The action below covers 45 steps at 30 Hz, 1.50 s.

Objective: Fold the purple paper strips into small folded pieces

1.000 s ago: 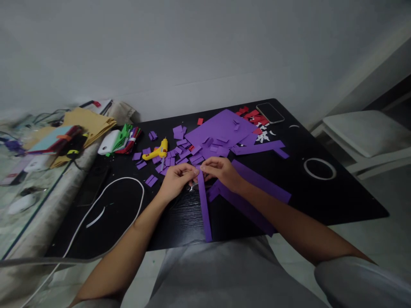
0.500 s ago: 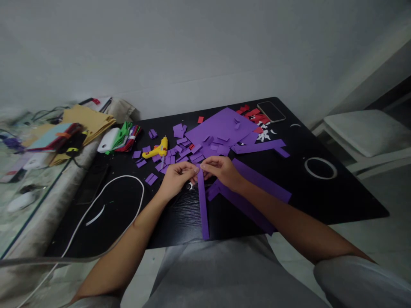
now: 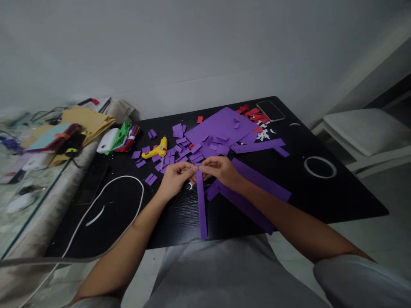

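Observation:
A long purple paper strip (image 3: 201, 209) runs from my fingertips down toward the near table edge. My left hand (image 3: 178, 177) pinches its far end from the left, thumb and fingers together. From the right, my right hand (image 3: 221, 171) pinches the same end, its fingertips close to the left ones. Behind my hands lie several small folded purple paper pieces (image 3: 181, 149). A yellow glue gun (image 3: 156, 148) rests beside them on the left. Under my right forearm is a wide purple paper sheet (image 3: 257, 179). Something partly hidden, with a whitish round part, lies below my left fingers.
A large purple sheet (image 3: 221, 124), red scraps (image 3: 253, 113), white scraps (image 3: 263, 133) and a phone (image 3: 270, 111) are at the back of the black table. A ring (image 3: 320, 167) lies right. A white cable (image 3: 141, 192) loops left, near coloured bundles (image 3: 123, 137). A chair (image 3: 369, 128) stands right.
The lower end of the purple strip has swung very slightly to the left. Both hands keep nearly the same pinch and place.

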Tool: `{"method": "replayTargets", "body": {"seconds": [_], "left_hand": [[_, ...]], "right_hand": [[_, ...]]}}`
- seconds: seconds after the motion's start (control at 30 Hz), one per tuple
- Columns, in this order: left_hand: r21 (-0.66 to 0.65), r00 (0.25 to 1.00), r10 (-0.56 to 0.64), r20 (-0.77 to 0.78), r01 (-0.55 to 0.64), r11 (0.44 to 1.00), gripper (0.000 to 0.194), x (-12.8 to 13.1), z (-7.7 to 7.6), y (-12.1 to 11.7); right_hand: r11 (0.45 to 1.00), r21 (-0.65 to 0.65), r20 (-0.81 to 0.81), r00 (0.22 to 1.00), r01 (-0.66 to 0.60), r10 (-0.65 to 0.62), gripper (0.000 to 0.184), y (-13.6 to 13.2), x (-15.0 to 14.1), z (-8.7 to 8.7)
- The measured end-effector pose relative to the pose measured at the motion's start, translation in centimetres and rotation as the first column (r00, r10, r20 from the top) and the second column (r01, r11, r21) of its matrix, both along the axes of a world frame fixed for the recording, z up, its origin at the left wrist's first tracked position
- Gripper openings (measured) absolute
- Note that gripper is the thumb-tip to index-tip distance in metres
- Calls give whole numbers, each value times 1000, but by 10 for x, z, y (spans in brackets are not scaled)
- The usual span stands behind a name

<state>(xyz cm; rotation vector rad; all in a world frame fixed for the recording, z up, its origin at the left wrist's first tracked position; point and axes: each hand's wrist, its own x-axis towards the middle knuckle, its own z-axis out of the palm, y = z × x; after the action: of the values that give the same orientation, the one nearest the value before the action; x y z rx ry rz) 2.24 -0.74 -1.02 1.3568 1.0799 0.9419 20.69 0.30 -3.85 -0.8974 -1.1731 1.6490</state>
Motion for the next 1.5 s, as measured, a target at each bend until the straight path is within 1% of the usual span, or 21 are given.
{"method": "replayTargets", "body": {"seconds": [0.17, 0.4, 0.5, 0.63, 0.77, 0.93, 1.07, 1.23, 1.4, 1.5], "left_hand": [[0, 1000, -2, -6, 2, 1000, 32, -1, -1, 1], [8, 999, -28, -24, 28, 1000, 35, -1, -1, 0], [-1, 999, -42, -31, 42, 999, 37, 0, 0, 0], [-14, 998, -63, -4, 63, 998, 39, 0, 0, 1], [-4, 999, -51, -3, 51, 999, 37, -1, -3, 1], [23, 1000, -18, -19, 18, 1000, 36, -1, -7, 2], [39, 1000, -3, -23, 4, 999, 36, -1, -7, 2], [54, 999, -38, 9, 37, 998, 33, -1, -5, 0], [63, 997, -72, 16, 71, 996, 31, -2, -8, 0], [99, 998, -48, 44, 43, 994, 28, -2, -10, 1]], "right_hand": [[1000, 0, 3, 1000, 14, -14, 32, 0, 0, 1], [1000, -5, 6, 1000, -3, 3, 28, -1, 2, 3], [1000, 14, 9, 1000, 15, -15, 28, 0, 1, 1], [998, 45, 15, 999, 40, -41, 29, 1, -1, -1], [997, 47, 22, 998, 54, -55, 28, -1, -2, -1], [1000, 8, 38, 999, 17, -18, 28, -1, -1, 1], [1000, -19, 24, 1000, 7, -6, 24, 0, 1, 1], [998, -60, -14, 1000, -20, 19, 23, -1, 2, 3], [996, -73, -35, 998, -58, 55, 26, -2, 2, 6], [993, -82, -64, 995, -82, 77, 28, -3, 2, 8]]}}
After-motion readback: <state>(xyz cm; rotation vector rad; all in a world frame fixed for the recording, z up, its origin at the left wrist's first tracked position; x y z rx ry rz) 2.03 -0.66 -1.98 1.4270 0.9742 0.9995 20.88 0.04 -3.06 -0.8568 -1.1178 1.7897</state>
